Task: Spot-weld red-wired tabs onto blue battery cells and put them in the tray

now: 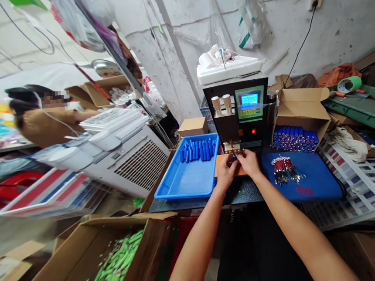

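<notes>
Evidently left hand (225, 168) and right hand (249, 161) together pinch a blue cell (234, 157), steadying it under the spot welder's electrodes (232, 147).

Nothing can be read clearly. The blue mat (312, 182) on the tabletop (241, 192) carries a small red printed mark near its front edge, too blurred to make out. The lit blue screen (249, 98) on the black machine (239, 127) shows pale characters too small to read, and the buttons (250, 113) beneath it are equally illegible
</notes>
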Demonstrator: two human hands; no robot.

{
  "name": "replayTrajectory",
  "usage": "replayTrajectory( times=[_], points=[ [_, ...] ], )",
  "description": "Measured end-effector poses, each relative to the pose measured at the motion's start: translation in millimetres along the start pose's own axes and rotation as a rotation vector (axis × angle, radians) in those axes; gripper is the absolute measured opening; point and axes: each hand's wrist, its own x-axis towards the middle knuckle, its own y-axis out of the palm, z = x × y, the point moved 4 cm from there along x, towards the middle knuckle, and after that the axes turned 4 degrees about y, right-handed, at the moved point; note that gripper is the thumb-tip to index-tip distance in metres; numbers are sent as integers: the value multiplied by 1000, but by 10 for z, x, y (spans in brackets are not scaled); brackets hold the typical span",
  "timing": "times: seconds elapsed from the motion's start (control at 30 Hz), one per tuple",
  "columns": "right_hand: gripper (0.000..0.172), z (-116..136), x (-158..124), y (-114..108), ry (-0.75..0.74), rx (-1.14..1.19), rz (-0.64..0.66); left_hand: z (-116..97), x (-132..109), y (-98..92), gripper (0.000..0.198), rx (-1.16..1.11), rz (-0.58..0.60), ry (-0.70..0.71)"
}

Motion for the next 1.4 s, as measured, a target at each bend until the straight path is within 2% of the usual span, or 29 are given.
replayTrajectory(
  times=[0.3, 0.57, 0.8, 0.93, 1.07, 1.17, 1.3, 1.4],
  points=[
    [21, 16, -16, -10, -5, 30, 20, 24, -18, 0, 28, 3, -11, -29],
    [30, 15, -76, -84, 42, 184, 103, -53, -19, 17, 26, 6, 4, -6],
    [26, 55, -116, -152, -65, 65, 178, -51, -21, 22, 25, 21, -10, 12],
    [28, 26, -109, -158, -39, 77, 190, -58, -11, 20, 26, 3, -4, -3],
    [28, -6, -107, -170, 17, 130, 198, -99, -80, -94, 29, -33, -53, -44],
    [31, -1, -113, -178, 32, 143, 199, -139, -216, -233, 23, 99, -113, -26],
    [32, 27, -130, -173, 50, 146, 210, -172, -354, -259, 20, 218, -30, 54],
    [31, 44, -137, -173, 49, 156, 210, -151, -351, -202, 18, 220, 1, 37]
  ],
)
